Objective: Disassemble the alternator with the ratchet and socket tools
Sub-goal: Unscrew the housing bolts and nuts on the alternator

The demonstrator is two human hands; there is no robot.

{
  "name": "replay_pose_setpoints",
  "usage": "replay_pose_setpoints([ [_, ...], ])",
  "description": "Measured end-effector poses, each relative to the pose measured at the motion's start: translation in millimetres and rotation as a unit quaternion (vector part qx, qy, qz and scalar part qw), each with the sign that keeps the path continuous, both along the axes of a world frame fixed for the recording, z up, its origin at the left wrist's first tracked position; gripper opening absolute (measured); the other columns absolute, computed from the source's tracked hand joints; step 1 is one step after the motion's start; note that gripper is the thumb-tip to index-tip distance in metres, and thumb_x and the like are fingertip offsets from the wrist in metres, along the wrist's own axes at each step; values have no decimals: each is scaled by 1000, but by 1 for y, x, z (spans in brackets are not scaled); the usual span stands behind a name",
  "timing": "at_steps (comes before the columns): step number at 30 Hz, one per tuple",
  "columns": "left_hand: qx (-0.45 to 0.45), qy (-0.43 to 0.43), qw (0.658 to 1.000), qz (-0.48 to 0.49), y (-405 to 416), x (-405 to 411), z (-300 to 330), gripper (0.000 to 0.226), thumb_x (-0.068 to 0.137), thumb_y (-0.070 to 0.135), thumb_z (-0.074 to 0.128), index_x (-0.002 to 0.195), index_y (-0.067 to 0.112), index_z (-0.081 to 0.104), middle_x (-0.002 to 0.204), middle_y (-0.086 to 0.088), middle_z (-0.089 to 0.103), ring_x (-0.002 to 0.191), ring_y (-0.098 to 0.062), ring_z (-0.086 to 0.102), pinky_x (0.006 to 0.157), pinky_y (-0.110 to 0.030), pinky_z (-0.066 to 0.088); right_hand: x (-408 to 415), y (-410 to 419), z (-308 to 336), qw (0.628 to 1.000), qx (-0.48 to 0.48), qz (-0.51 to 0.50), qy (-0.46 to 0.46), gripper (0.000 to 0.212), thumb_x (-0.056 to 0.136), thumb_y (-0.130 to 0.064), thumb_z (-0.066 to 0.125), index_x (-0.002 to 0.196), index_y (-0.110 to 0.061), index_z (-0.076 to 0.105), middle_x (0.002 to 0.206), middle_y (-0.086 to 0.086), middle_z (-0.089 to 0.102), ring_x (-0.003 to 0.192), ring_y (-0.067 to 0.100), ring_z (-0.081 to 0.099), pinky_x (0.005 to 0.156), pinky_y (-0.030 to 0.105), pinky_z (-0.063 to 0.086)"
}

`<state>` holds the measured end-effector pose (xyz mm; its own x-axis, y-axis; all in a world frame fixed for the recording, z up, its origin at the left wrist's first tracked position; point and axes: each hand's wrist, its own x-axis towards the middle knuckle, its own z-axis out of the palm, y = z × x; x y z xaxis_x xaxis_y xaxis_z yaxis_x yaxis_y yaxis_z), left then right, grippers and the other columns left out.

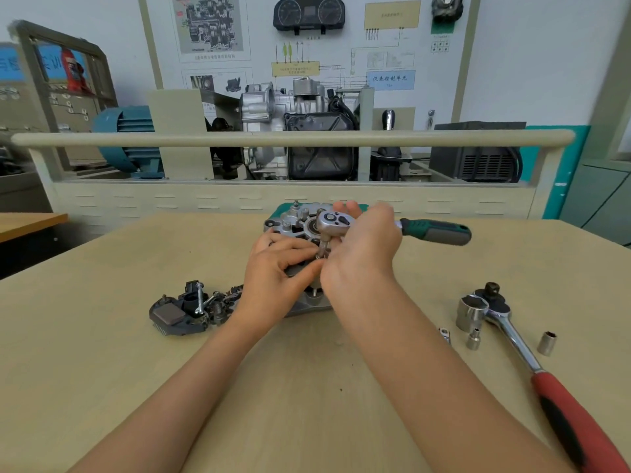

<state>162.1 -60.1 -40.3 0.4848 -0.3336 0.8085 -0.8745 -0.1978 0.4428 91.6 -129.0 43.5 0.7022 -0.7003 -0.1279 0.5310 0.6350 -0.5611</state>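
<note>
A pale wooden surface (102, 387) is filling the near view, with both forearms reaching across it toward the middle. Nearest on the right, a red-handled ratchet (532, 363) is lying with its handle running toward the viewer and its head away, a large socket (470, 314) just beside the head and three small sockets (474, 339) scattered near it, probably set aside as spares within reach. On the left, a pile of removed parts (191, 310) (a dark regulator-like piece among screws and brackets) is sitting clear of the work.

Farther in, the left hand (275, 278) is curling its fingers over the alternator (300, 223), seemingly to steady the housing against the turning force. The right hand (362, 247) is gripping the green-handled ratchet (433, 230) close to its head, thumb and fingers wrapped around the neck, probably for control while seating the tool. Its handle is pointing to the right and slightly away, long axis roughly level, while a short socket (322, 249) is dropping from the head onto a fastener on the alternator's upturned face; whether it is fully seated I cannot tell.

The alternator is resting at the surface's centre, toward the far edge. Beyond it, a railed training bench with a cutaway gearbox (300, 131) is standing before a wall of diagram boards.
</note>
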Motion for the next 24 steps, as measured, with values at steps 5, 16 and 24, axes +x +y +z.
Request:
replay_pose_setpoints([
  [5,-24,0,1000,-13,-1,-4,4,22,74,26,60,69,47,56,79,33,56,88,7,41,80,-26,33,14,-2,12,998,-33,37,49,13,97,-13,30,106,-11,39,95,10,55,62,15,48,60,24,45],
  [16,32,-8,999,11,1,-1,7,17,77,45,60,82,33,71,85,31,58,93,-16,48,90,-35,35,37,-16,25,777,-567,120,247,19,89,-11,41,71,-6,42,28,-2,44,46,16,43,54,27,37],
  [24,18,10,1000,5,0,-4,7,18,75,47,55,71,35,67,75,28,58,90,-13,47,88,-33,36,39,-7,29,532,-794,74,284,16,88,-11,44,73,-9,45,63,0,49,61,19,49,51,24,36],
])
